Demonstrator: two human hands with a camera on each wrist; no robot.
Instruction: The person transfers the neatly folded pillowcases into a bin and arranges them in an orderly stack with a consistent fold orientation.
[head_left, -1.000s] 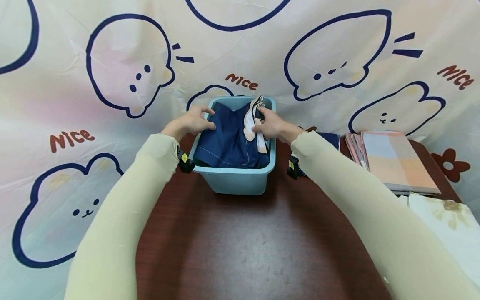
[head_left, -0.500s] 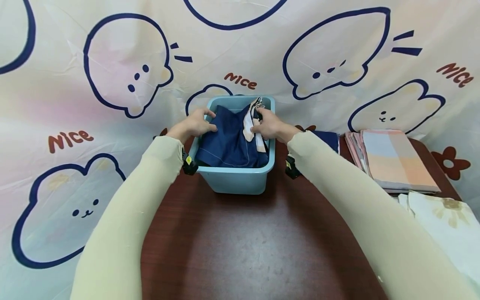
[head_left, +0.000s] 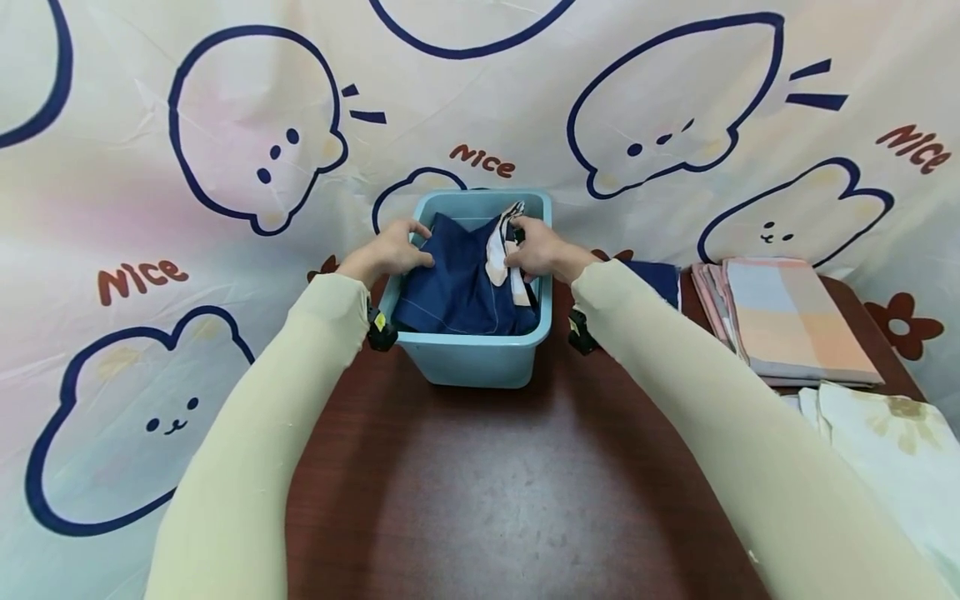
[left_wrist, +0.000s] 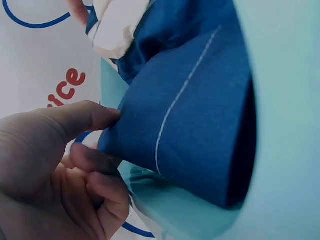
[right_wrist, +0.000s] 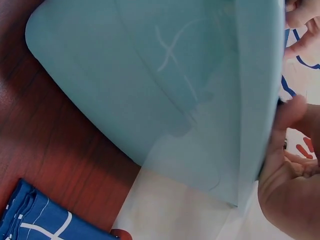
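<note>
In the bin (head_left: 472, 367) we log navy cloth (head_left: 450, 287) between left hand (head_left: 392, 248), pinching its edge, and right hand (head_left: 543, 249), pinching pale cloth (head_left: 496, 257) (bin's right).

Red "Nice" lettering (head_left: 482, 162) on backdrop (head_left: 465, 108)

Here in the light blue bin (head_left: 476, 362), the navy cloth (head_left: 453, 287) is lying crumpled, and the left hand (head_left: 392, 248) is pinching its left edge! Across the bin, the right hand (head_left: 543, 248) is gripping the pale patterned strip (head_left: 497, 257). Both cream sleeves (head_left: 232, 450) are stretching over the dark table (head_left: 487, 492). Off to the right, a folded checked cloth (head_left: 798, 317) is sitting near a flowered white cloth (head_left: 885, 442), with cartoon bears looking on from the backdrop (head_left: 480, 100).
</note>
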